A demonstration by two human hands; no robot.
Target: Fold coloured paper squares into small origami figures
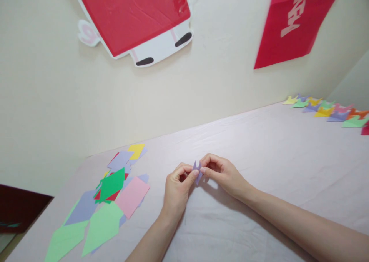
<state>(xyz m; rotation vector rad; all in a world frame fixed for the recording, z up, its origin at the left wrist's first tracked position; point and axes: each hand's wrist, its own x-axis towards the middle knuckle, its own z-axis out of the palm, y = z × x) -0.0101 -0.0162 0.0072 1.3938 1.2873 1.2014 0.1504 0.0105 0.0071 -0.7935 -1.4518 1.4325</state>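
Note:
A small folded piece of purple paper (197, 176) is held between my two hands over the pale cloth, two pointed tips sticking up from it. My left hand (179, 185) pinches its left side between thumb and fingers. On the right side, my right hand (220, 170) grips it with thumb and forefinger. The fingertips cover part of the folds.
Loose sheets of coloured paper (134, 196), green, pink, purple, red and yellow, lie overlapping on the left of the cloth-covered surface (253, 154). Several folded paper figures (324, 112) stand in rows at the far right. Red decorations (138, 12) hang on the wall behind.

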